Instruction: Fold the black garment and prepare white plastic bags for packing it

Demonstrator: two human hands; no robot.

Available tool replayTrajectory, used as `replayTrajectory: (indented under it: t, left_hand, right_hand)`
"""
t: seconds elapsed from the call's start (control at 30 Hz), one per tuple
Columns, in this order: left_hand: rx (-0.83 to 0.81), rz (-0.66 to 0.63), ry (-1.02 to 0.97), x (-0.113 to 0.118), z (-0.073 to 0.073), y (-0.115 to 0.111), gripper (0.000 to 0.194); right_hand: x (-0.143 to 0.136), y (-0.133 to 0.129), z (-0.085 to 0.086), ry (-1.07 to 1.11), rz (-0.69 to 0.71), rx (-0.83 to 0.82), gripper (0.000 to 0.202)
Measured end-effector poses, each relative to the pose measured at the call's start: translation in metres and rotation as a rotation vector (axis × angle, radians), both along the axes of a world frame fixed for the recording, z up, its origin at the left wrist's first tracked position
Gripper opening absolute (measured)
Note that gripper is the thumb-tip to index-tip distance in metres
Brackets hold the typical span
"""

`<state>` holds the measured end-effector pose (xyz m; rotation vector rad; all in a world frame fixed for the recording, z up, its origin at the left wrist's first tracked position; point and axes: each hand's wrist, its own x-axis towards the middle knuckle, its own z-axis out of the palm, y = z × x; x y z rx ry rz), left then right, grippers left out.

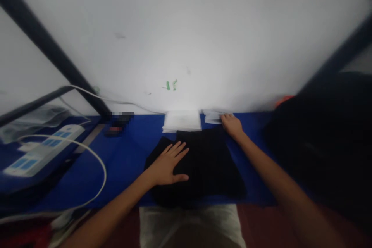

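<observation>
A black cloth point(206, 166) lies on the blue table surface point(116, 166) in front of me. My left hand point(167, 164) rests flat on its left part, fingers spread. Beyond the cloth, a stack of white sheets or packets point(182, 120) sits against the wall. To the right of that stack lie some thin whitish packets point(213, 116). My right hand point(231, 124) is on the right end of these packets, its fingers bent over them; whether they pinch one is too blurred to tell.
At the left lies a white power strip point(46, 149) with blue sockets and a looping white cable point(101, 162). A dark object point(119, 124) sits near the back left. A big black pile point(319, 143) fills the right side. The wall point(186, 38) stands behind.
</observation>
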<state>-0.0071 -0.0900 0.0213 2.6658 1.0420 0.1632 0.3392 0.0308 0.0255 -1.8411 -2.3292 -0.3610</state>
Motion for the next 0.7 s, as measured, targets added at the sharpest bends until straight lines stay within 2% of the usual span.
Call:
replayTrajectory:
  t: [0.13, 0.2, 0.27, 0.3, 0.37, 0.4, 0.47, 0.53, 0.6, 0.7]
  left_hand:
    - [-0.05, 0.012, -0.061, 0.001, 0.001, 0.004, 0.092]
    - [-0.109, 0.072, -0.17, -0.001, 0.006, 0.013, 0.074]
    - [-0.181, 0.204, -0.378, -0.003, 0.016, 0.028, 0.054]
    - [-0.214, 0.278, -0.508, -0.003, 0.022, 0.037, 0.048]
    - [-0.264, 0.375, -0.745, 0.001, 0.034, 0.055, 0.045]
    - [-0.285, 0.383, -0.817, 0.006, 0.04, 0.063, 0.044]
    - [-0.352, 0.324, -0.839, 0.02, 0.047, 0.073, 0.043]
    - [-0.464, 0.222, -0.753, 0.037, 0.048, 0.075, 0.042]
    - [-0.558, 0.152, -0.683, 0.052, 0.043, 0.073, 0.04]
    - [-0.596, 0.148, -0.673, 0.063, 0.029, 0.07, 0.037]
  right_hand:
    - [0.006, -0.006, 0.022, 0.053, -0.064, 0.085, 0.029]
    - [0.008, -0.018, 0.037, 0.095, -0.006, 0.131, 0.032]
    - [0.004, -0.037, 0.05, 0.175, 0.229, 0.171, 0.034]
    - [-0.001, -0.047, 0.055, 0.22, 0.413, 0.179, 0.033]
    - [-0.018, -0.07, 0.062, 0.25, 0.773, 0.138, 0.028]
    - [-0.03, -0.081, 0.064, 0.226, 0.907, 0.115, 0.025]
    - [-0.054, -0.098, 0.063, 0.16, 1.084, 0.122, 0.025]
    - [-0.074, -0.109, 0.057, 0.101, 1.195, 0.143, 0.022]
    - [-0.085, -0.111, 0.048, 0.058, 1.24, 0.15, 0.019]
    - [-0.086, -0.103, 0.032, 0.05, 1.209, 0.183, 0.017]
